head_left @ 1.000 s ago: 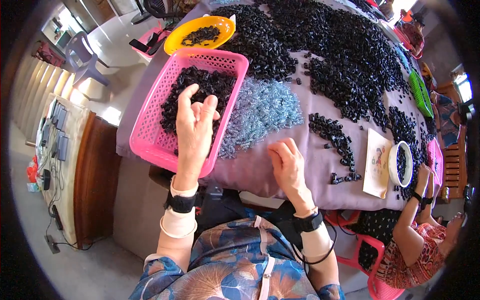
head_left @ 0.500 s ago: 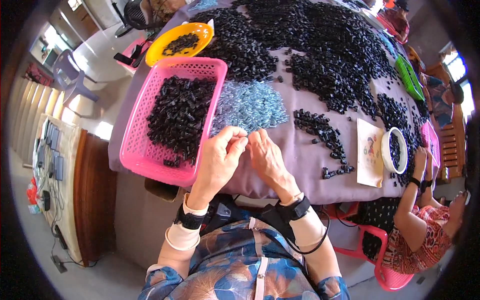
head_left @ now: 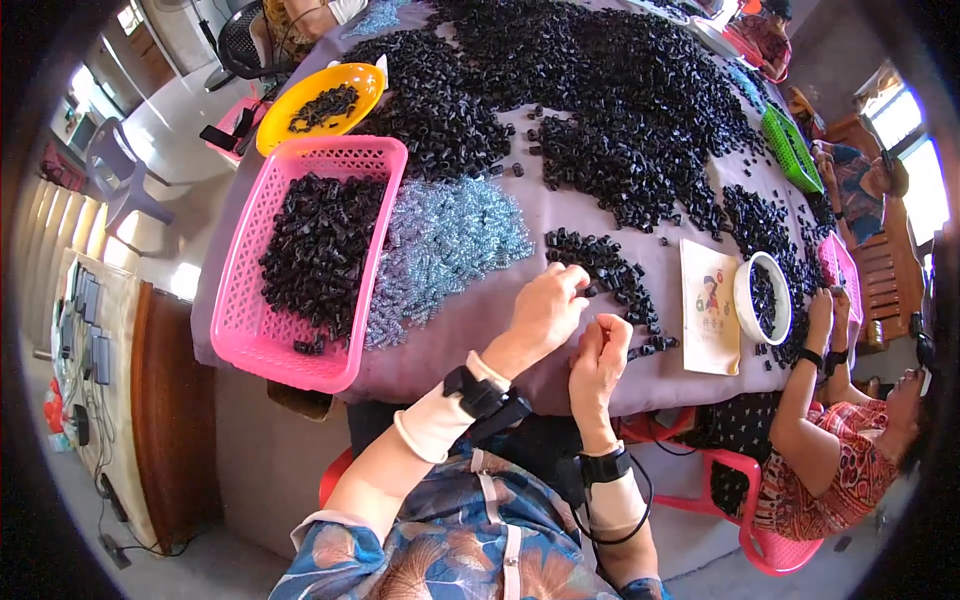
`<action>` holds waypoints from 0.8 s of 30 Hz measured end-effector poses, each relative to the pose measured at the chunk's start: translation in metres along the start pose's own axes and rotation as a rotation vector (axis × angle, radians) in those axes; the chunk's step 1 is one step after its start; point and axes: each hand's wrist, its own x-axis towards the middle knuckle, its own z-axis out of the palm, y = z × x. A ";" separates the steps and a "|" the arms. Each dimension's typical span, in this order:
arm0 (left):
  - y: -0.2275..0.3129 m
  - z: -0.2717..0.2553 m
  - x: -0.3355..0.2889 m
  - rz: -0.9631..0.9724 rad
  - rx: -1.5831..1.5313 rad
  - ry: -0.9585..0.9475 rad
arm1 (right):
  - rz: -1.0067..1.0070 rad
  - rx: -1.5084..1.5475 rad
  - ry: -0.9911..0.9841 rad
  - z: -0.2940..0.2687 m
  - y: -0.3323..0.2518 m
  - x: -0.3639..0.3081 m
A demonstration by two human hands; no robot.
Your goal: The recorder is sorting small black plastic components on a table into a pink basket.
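My left hand reaches over the table to the near end of a small strip of black plastic parts. Its fingers are closed in a pinch, with one small black part at the fingertips. Just to the right and nearer my body, my right hand is closed, thumb against curled fingers; whatever is in it is hidden. To the left of my hands lies a heap of small, clear bluish metal-like springs. Beyond it, a pink basket holds many similar black parts.
A huge pile of black parts covers the far table. A yellow plate stands at far left. A paper booklet and white bowl lie to the right, near a seated person's hands. A green basket sits farther back.
Both hands have moved right, away from the spring heap beside the pink basket. My left hand now reaches the strip of black parts. The view has shifted to the right.
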 end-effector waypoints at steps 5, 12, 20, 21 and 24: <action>0.008 0.013 0.010 -0.050 0.204 -0.025 | -0.006 0.097 -0.016 0.001 0.009 0.001; -0.011 -0.003 0.001 -0.049 -0.246 0.038 | 0.169 0.249 -0.016 0.001 -0.016 0.000; -0.018 -0.034 -0.036 -0.498 -0.987 -0.108 | 0.100 0.234 -0.110 -0.002 -0.031 0.000; -0.018 -0.033 -0.038 -0.527 -1.030 -0.084 | 0.100 0.233 -0.112 -0.001 -0.031 -0.001; -0.021 -0.035 -0.041 -0.493 -1.041 -0.093 | 0.037 0.240 -0.127 0.002 -0.034 -0.004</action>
